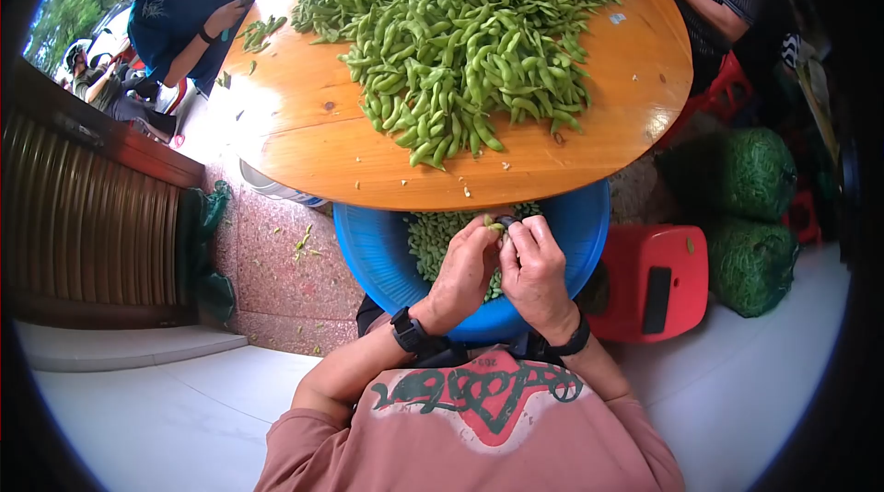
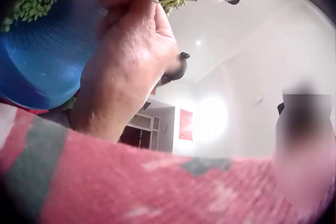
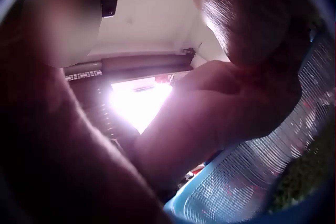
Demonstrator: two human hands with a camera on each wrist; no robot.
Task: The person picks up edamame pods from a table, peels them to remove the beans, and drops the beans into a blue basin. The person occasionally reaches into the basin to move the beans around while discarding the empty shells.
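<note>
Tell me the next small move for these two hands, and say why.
Probably trim or open the edamame pod and let it drop straight down. Both the left hand and the right hand pinch it together directly over the blue basket, which already holds green pieces, while the untouched pile of pods waits on the round wooden table.

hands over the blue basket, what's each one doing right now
Left hand: fingers pinch an edamame pod over the blue basket.
Right hand: fingers curled on the same pod.
</note>
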